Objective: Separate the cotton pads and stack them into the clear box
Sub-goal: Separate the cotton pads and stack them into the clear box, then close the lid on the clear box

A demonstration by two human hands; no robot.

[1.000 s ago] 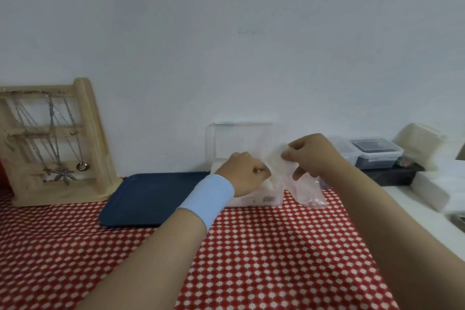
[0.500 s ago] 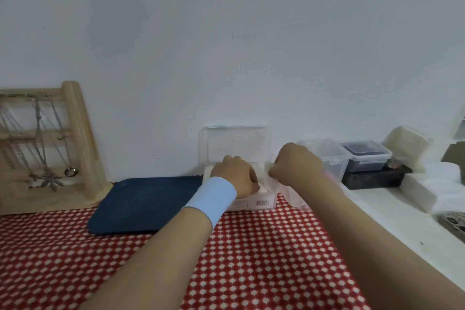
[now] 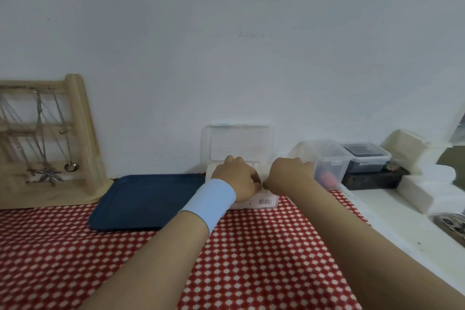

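Your left hand (image 3: 236,178), with a pale blue wristband (image 3: 208,201) on the wrist, and your right hand (image 3: 289,173) were both down over the clear box (image 3: 261,206). Their knuckles faced you and the two hands nearly touched each other. The fingers of each hand curled down into the box and were out of sight. I cannot tell whether either grip was holding a pad or was only pressing.

The box sat at the far edge of the table, against the wall. Its lid (image 3: 239,143) stood open and upright behind your hands, and a barcode label showed on the front wall. A thin white strip of cotton pads (image 3: 253,164) showed inside the box, just past your knuckles.

A dark blue tray (image 3: 146,199) lay just beside the box on its left, on the red-and-white checked cloth (image 3: 251,259). A wooden jewellery stand (image 3: 78,138) hung with necklaces stood at the far left edge.

To the right of the box, off the cloth, were a clear lidded container (image 3: 332,158) and a second container with dark contents (image 3: 364,158), which rested on a black box (image 3: 372,180).
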